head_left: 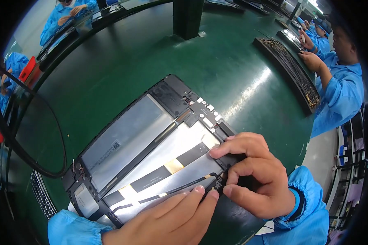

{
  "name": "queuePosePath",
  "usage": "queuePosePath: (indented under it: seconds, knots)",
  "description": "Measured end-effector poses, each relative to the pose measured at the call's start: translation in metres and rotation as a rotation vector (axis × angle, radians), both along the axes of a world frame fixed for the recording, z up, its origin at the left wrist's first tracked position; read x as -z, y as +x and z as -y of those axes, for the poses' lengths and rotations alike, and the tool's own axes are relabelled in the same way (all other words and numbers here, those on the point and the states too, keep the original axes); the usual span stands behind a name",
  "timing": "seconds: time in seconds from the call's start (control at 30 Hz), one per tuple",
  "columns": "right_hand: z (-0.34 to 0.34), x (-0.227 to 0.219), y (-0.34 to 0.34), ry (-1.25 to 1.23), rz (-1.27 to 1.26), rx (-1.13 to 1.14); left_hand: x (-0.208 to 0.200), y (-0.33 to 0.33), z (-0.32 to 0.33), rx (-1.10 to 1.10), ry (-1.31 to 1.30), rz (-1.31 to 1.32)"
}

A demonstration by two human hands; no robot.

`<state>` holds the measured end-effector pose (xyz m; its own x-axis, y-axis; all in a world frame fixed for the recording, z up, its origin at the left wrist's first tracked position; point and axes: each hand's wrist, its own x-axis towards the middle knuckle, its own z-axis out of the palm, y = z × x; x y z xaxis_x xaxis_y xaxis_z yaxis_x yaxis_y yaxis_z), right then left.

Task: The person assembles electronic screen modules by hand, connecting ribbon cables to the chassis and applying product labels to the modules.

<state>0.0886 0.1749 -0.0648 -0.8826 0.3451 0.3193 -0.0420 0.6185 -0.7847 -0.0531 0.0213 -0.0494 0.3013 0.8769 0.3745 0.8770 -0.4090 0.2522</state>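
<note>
An opened tablet [180,85] lies slanted on the green table, its inside facing up. A silver battery [126,130] fills its far-left part. A brighter metal panel with black and gold tape strips [153,178] lies on the near side. Along the near edge runs a thin black cable [186,185]. My left hand [167,218] rests over that edge, fingers pressed together and tips beside the cable's end. At the right corner, my right hand [257,175] is closed, thumb and finger pinched by small black parts. Its index fingertip touches the panel. What either pinch holds is hidden.
A black tray [288,75] of thin cables with gold ends stands at the far right, by a person in blue. A dark post [188,18] rises at the back. A thick black cable [28,159] loops at left, near a black perforated strip [43,194].
</note>
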Motion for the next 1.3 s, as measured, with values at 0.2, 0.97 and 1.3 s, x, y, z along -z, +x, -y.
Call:
queuePosePath:
  seconds: [0.2, 0.97, 1.3]
  knots:
    - [-0.002, 0.001, 0.004, -0.158, -0.060, 0.128, 0.003, -0.002, 0.001, 0.016, -0.053, 0.131]
    - [-0.002, -0.003, 0.004, 0.180, -0.057, 0.002, 0.027, 0.036, -0.006, -0.326, 0.180, 0.562]
    - [0.001, 0.001, -0.005, 0.061, -0.127, 0.081, -0.005, 0.005, -0.004, 0.050, -0.080, -0.109]
